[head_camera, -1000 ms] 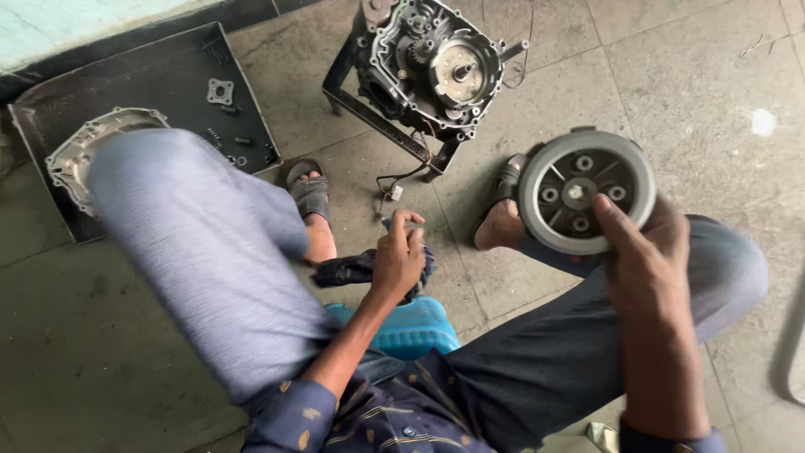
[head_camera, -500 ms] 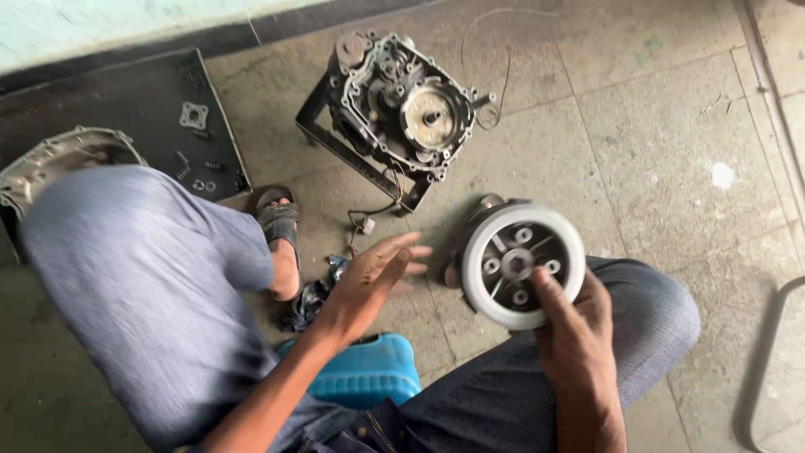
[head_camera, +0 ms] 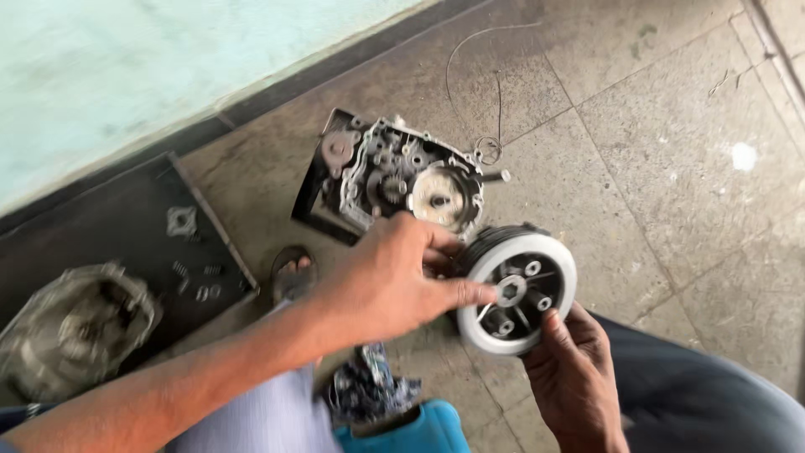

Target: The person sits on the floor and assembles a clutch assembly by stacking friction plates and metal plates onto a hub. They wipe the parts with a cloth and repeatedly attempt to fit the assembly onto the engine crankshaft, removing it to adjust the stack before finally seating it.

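Head view, looking down at the floor. Right hand [head_camera: 574, 377] cups a round clutch drum [head_camera: 517, 289] from below, grip pinching its lower rim; drum held tilted, open face toward the camera, white outer ring, dark hub with bolt bosses. Left hand [head_camera: 394, 281] reaches across from the left, index finger [head_camera: 470, 294] extended and touching the drum's centre hub; remaining fingers loosely curled against the drum's left edge, grip not clamped on anything. Just behind the drum, an opened engine case [head_camera: 394, 180] sits on the stone floor [head_camera: 671, 151], gears exposed. A thin wire [head_camera: 495, 101] trails from it. Far left, a dark tray [head_camera: 126, 226] carries a metal cover [head_camera: 75, 323] and small parts. Sandalled foot [head_camera: 292, 273] beside the tray. Patterned rag [head_camera: 369, 390] and blue stool [head_camera: 411, 432] below the hands.
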The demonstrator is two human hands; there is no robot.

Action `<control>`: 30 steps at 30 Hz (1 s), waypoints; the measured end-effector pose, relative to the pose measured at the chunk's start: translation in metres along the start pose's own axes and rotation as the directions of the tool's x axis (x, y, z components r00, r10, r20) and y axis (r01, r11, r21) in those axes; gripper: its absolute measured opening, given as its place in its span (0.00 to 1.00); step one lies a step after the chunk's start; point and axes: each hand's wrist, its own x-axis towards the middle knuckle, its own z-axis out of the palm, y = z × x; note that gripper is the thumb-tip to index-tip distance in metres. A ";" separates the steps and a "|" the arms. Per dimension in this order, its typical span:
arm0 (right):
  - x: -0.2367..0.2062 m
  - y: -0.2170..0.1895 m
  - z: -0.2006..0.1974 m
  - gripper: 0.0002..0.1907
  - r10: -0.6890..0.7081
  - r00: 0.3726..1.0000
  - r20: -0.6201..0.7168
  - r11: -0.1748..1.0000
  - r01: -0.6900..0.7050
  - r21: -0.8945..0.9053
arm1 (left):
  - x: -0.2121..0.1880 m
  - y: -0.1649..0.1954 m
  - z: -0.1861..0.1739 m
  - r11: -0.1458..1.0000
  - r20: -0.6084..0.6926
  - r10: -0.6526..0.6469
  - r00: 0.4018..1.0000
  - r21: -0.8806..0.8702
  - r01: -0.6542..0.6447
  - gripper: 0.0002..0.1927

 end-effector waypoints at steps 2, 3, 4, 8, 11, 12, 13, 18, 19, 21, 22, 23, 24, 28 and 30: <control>0.045 0.022 0.002 0.19 -0.020 0.999 -0.045 1.000 0.020 0.008 | 0.049 -0.030 -0.037 0.994 0.046 0.000 0.999 -0.112 0.005 0.17; 0.067 0.031 0.001 0.19 -0.020 0.998 -0.068 1.000 0.020 0.001 | 0.069 -0.048 -0.052 0.988 0.015 0.032 0.999 -0.150 -0.029 0.16; 0.086 0.042 0.000 0.19 -0.008 0.996 -0.086 1.000 0.010 0.026 | 0.085 -0.068 -0.067 0.980 -0.019 0.052 0.998 -0.190 -0.055 0.16; 0.141 0.081 -0.011 0.20 0.048 0.980 -0.195 0.999 -0.043 0.029 | 0.123 -0.142 -0.080 0.987 -0.262 0.133 0.956 -0.051 -0.152 0.15; 0.159 0.101 -0.021 0.21 0.068 0.960 -0.273 0.997 -0.075 -0.013 | 0.135 -0.184 -0.061 0.875 -0.301 0.478 0.825 0.242 -0.419 0.23; 0.162 0.105 -0.026 0.22 0.075 0.956 -0.284 0.996 -0.084 -0.022 | 0.139 -0.195 -0.052 0.879 -0.281 0.471 0.836 0.231 -0.418 0.30; 0.165 0.108 -0.028 0.22 0.084 0.956 -0.283 0.996 -0.092 -0.017 | 0.141 -0.203 -0.047 0.885 -0.259 0.459 0.850 0.222 -0.410 0.36; 0.170 0.108 -0.032 0.23 0.078 0.937 -0.341 0.995 -0.095 -0.035 | 0.153 -0.216 -0.042 0.867 -0.269 0.493 0.827 0.230 -0.442 0.50; 0.171 0.108 -0.032 0.23 0.074 0.937 -0.340 0.995 -0.092 -0.037 | 0.155 -0.215 -0.043 0.820 -0.270 0.565 0.780 0.288 -0.495 0.50; 0.171 0.109 -0.028 0.24 0.071 0.944 -0.322 0.995 -0.088 -0.038 | 0.162 -0.215 -0.045 0.769 -0.227 0.619 0.752 0.370 -0.521 0.49; 0.171 0.111 -0.026 0.24 0.059 0.939 -0.340 0.996 -0.076 -0.038 | 0.166 -0.216 -0.047 0.770 -0.183 0.601 0.778 0.395 -0.501 0.48; 0.171 0.112 -0.024 0.24 0.041 0.932 -0.359 0.997 -0.060 -0.043 | 0.170 -0.217 -0.048 0.767 -0.141 0.584 0.799 0.417 -0.488 0.46; 0.170 0.113 -0.023 0.24 0.026 0.924 -0.381 0.998 -0.048 -0.048 | 0.172 -0.219 -0.049 0.782 -0.148 0.582 0.800 0.371 -0.501 0.44; 0.169 0.113 -0.019 0.25 0.001 0.900 -0.436 0.986 -0.073 -0.150 | 0.170 -0.230 -0.046 0.807 -0.190 0.575 0.796 0.293 -0.513 0.36; 0.168 0.112 -0.017 0.25 -0.012 0.906 -0.423 0.985 -0.062 -0.160 | 0.166 -0.234 -0.041 0.800 -0.222 0.586 0.779 0.315 -0.512 0.33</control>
